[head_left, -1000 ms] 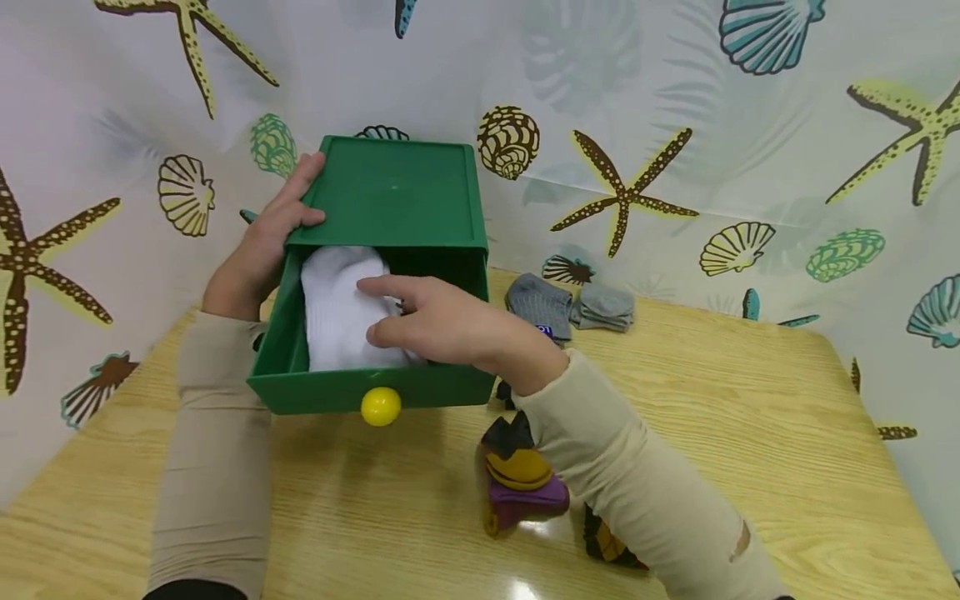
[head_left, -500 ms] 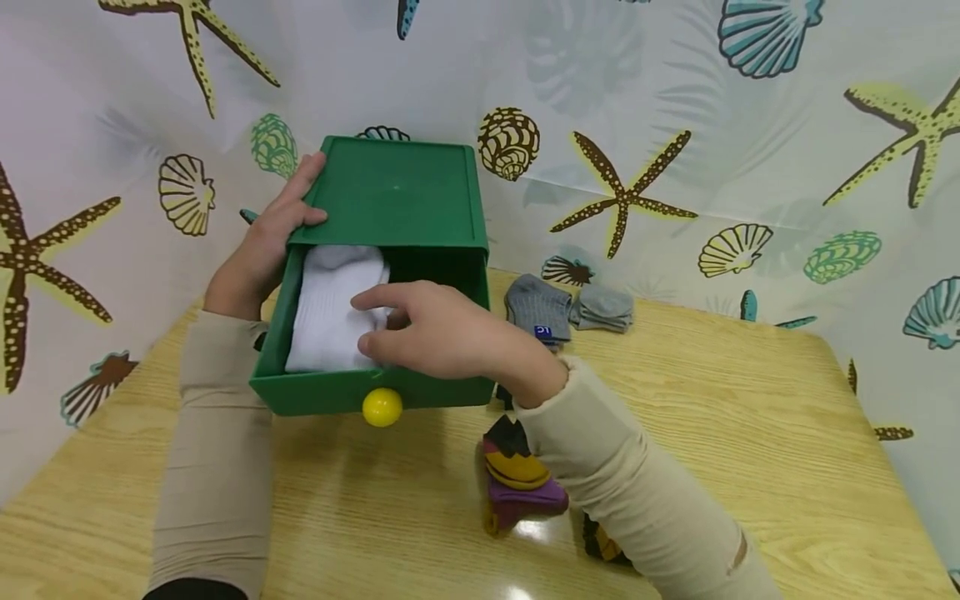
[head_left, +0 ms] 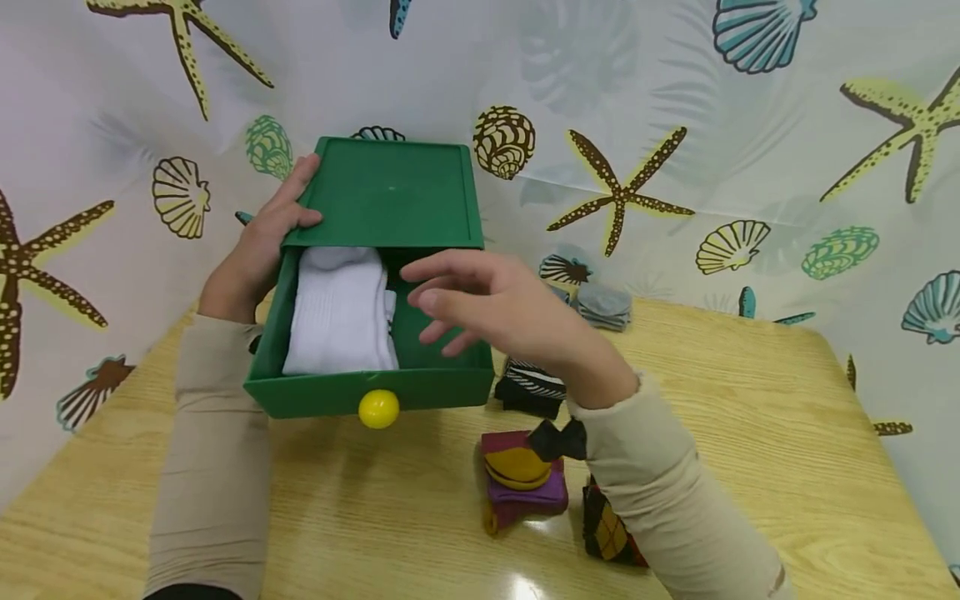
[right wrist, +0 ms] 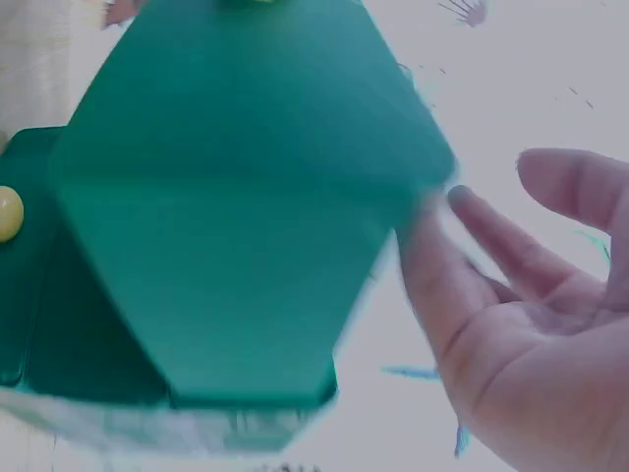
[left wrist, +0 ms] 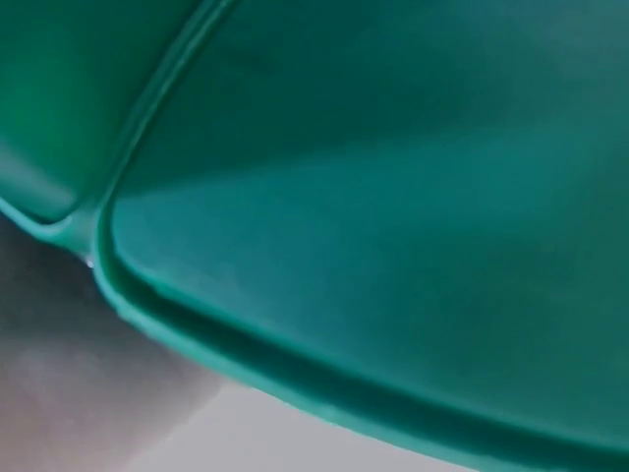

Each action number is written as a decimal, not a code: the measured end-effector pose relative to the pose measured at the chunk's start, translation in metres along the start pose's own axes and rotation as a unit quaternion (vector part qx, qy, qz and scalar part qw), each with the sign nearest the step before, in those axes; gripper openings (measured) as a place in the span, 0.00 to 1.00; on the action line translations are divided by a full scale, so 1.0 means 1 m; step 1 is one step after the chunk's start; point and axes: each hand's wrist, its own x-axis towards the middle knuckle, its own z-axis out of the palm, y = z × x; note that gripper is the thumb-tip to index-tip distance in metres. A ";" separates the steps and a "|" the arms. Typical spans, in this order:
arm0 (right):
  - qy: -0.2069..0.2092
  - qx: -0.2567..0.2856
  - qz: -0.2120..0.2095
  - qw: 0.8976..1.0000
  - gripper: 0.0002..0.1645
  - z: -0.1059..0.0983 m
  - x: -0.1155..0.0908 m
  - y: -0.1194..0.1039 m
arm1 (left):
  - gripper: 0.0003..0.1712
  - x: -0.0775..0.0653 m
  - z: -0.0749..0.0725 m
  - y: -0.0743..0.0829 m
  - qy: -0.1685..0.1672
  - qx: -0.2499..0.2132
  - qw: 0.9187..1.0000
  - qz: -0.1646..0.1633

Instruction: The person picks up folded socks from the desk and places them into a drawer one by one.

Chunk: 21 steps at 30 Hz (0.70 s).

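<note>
A pair of folded white socks [head_left: 337, 317] lies in the left half of a green drawer [head_left: 315, 396], which is pulled out of a small green cabinet [head_left: 390, 192]. My left hand [head_left: 266, 229] rests against the cabinet's left side, thumb at its top edge. In the left wrist view the cabinet top [left wrist: 344, 275] fills most of the picture. My right hand [head_left: 517, 312] hovers above the drawer's right half, fingers spread and holding nothing; the right wrist view shows this hand [right wrist: 541, 324] with its palm bare. The drawer front bears a yellow knob [head_left: 378, 409].
Right of the drawer lie black-and-white patterned socks [head_left: 528, 387] and folded grey socks [head_left: 603, 306]. More grey socks are mostly hidden behind my right hand. Nearer are maroon, purple and mustard socks [head_left: 525, 479] and argyle socks [head_left: 611, 529]. A shell-print curtain [head_left: 645, 100] hangs behind the table [head_left: 712, 400].
The white socks have shifted left and now lie flatter in the drawer. My right hand has come off them, moving right and slightly up. My left hand stays in place.
</note>
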 end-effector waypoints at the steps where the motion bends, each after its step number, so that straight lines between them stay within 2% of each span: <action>1: 0.017 0.024 -0.020 0.999 0.22 -0.006 -0.008 0.002 | 0.42 0.000 0.000 0.000 0.000 0.000 1.000 0.000; 3: 0.047 0.058 -0.057 0.996 0.20 -0.019 -0.024 0.007 | 0.42 -0.001 0.000 0.000 0.000 -0.001 1.000 0.001; 5: 0.068 0.068 -0.076 0.993 0.19 -0.033 -0.041 0.012 | 0.41 -0.001 0.001 0.000 0.002 0.003 1.000 0.001; 7: 0.075 0.056 -0.072 0.993 0.18 -0.046 -0.059 0.019 | 0.41 -0.001 0.001 0.000 0.002 0.002 1.000 -0.003; 9: 0.062 0.030 -0.056 0.996 0.19 -0.057 -0.077 0.028 | 0.42 -0.001 0.001 0.000 0.002 -0.002 1.000 -0.005; 12: 0.030 -0.024 -0.019 0.999 0.21 -0.069 -0.107 0.044 | 0.42 -0.002 0.001 -0.001 0.002 -0.002 1.000 -0.007; 14: 0.004 -0.071 0.016 0.997 0.23 -0.073 -0.127 0.055 | 0.42 -0.003 0.001 -0.001 0.005 -0.001 1.000 -0.004; 18: -0.055 -0.148 0.102 0.982 0.31 -0.075 -0.165 0.078 | 0.41 -0.002 0.002 0.000 0.007 -0.003 1.000 0.001; 21: -0.088 -0.177 0.154 0.968 0.38 -0.072 -0.182 0.098 | 0.41 -0.002 0.002 0.000 0.004 -0.008 1.000 0.004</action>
